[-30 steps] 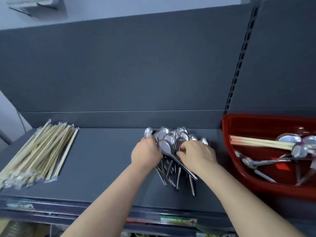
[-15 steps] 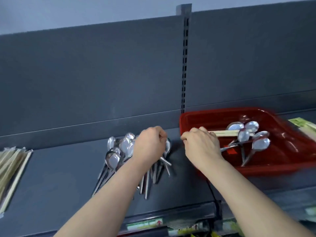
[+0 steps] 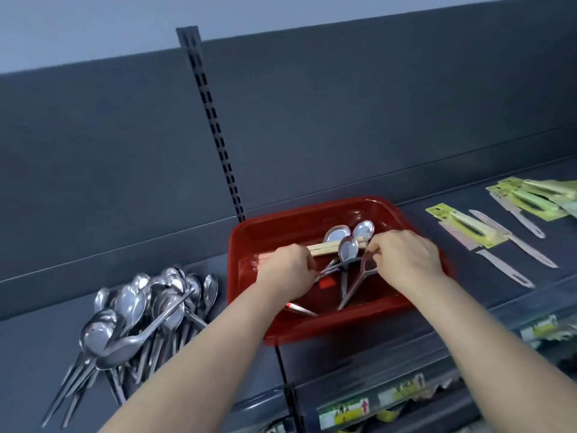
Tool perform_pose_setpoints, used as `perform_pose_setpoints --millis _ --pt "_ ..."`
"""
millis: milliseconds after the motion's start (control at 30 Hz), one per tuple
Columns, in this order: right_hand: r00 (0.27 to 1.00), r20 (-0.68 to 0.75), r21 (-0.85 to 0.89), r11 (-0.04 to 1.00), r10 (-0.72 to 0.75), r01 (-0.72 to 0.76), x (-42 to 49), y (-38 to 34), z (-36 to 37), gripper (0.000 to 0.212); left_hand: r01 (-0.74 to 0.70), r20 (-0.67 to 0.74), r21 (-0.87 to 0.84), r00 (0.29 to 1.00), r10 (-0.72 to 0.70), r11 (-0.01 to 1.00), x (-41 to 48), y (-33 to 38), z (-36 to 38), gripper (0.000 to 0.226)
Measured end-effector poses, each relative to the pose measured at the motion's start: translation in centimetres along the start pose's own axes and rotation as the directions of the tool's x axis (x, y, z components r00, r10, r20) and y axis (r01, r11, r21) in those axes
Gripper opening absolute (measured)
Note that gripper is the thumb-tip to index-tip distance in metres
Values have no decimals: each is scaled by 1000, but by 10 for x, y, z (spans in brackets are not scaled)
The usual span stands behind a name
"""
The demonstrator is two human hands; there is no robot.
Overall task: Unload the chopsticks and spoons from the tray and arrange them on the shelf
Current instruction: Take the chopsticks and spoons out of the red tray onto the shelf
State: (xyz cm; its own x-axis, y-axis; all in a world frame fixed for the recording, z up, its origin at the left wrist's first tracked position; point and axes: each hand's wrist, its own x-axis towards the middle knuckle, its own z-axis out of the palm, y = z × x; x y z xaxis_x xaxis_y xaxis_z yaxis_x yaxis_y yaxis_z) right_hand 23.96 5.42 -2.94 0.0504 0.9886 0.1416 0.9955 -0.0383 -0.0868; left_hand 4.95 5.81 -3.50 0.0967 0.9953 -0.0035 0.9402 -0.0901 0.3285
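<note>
You won't find a readable word here. The price tag [image 3: 343, 413] on the shelf edge [image 3: 406, 378] carries a red upward arrow and some dark marks (too blurred to make out) — and the green knife packaging [image 3: 530, 200] at the far right shows no legible print either.

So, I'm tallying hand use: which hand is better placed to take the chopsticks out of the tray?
Left. The left hand sits right at the chopsticks; the right hand is over the spoon handles.
</note>
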Motion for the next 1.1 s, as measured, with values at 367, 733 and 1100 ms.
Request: perform_pose_setpoints --millis 367,733,1100 --pt "986 149 182 982 -72 45 6 17 18 19 129 75 242 986 -151 962 20 9 22 34" --pt "845 519 111 990 -127 81 21 -8 28 45 50 2 101 999 -50 994 10 3 10 11" --pt "989 145 149 987 33 -54 14 -12 12 39 74 -311 -332 932 -184 940 8 -16 -2 14"
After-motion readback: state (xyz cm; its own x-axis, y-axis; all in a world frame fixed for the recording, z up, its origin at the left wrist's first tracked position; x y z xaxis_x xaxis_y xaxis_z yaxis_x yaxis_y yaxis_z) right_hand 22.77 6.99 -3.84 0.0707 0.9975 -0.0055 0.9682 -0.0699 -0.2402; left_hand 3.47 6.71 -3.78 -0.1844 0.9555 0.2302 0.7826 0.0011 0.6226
